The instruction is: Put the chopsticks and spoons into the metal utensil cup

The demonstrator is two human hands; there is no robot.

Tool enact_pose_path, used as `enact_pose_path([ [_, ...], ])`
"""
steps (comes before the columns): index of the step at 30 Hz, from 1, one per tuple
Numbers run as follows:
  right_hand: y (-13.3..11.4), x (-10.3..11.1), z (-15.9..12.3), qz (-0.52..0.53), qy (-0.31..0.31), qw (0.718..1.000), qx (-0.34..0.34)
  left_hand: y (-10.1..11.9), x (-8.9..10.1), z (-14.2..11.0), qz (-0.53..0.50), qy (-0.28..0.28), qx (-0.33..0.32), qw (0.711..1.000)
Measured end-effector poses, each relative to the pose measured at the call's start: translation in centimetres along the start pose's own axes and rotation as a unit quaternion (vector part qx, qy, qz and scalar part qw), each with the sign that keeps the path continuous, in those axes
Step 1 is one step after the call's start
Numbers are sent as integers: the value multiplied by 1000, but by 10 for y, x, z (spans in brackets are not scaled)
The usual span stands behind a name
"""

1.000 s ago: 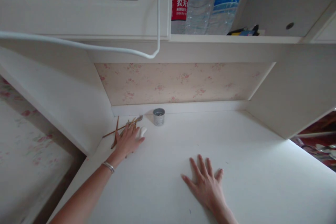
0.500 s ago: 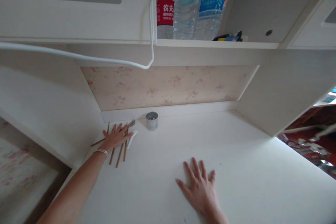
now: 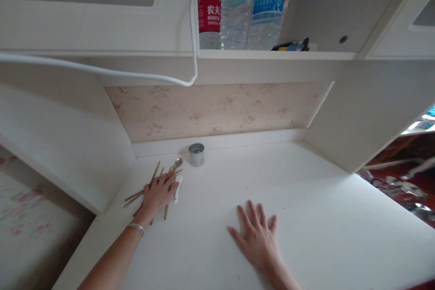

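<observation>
My left hand [image 3: 158, 198] lies palm down over a loose bunch of wooden chopsticks [image 3: 134, 195], fingers spread across them rather than wrapped round. Under and around the palm, parts of the chopsticks are hidden. A metal spoon [image 3: 178, 161] pokes out beyond the fingertips, and a white spoon [image 3: 178, 186] lies by the right side of the hand. Just past them, a silver perforated utensil cup [image 3: 196, 155] stands upright near the back edge. My right hand [image 3: 261, 244] rests flat on the white tabletop [image 3: 322, 217], fingers apart, holding nothing.
Overhead, an open shelf holds several plastic water bottles [image 3: 238, 9] and some small dark items [image 3: 294, 46]. A white cable [image 3: 129, 74] hangs below the cabinet. White side panels [image 3: 367, 113] bound the table, with floral wallpaper [image 3: 217, 108] behind.
My left hand has slid right and toward me, and the chopsticks and spoons have shifted with it. My right hand has stayed in place.
</observation>
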State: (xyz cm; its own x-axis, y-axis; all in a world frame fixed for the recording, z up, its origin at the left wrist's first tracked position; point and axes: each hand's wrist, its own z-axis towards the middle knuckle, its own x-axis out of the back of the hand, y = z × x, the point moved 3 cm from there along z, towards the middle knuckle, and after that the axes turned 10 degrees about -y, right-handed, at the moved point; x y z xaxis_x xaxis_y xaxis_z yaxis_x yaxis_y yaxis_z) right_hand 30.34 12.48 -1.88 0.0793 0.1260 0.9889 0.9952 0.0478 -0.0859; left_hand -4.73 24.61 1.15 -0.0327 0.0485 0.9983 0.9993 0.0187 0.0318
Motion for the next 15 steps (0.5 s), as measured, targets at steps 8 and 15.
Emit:
enact_pose_path([
  [8, 0, -3, -2, -12, 15, 1000, -2, 30, -2, -92, 19, 56, -52, 997],
  [15, -1, -8, -1, -13, 12, 1000, -4, 24, -19, -160, 17, 65, -54, 996],
])
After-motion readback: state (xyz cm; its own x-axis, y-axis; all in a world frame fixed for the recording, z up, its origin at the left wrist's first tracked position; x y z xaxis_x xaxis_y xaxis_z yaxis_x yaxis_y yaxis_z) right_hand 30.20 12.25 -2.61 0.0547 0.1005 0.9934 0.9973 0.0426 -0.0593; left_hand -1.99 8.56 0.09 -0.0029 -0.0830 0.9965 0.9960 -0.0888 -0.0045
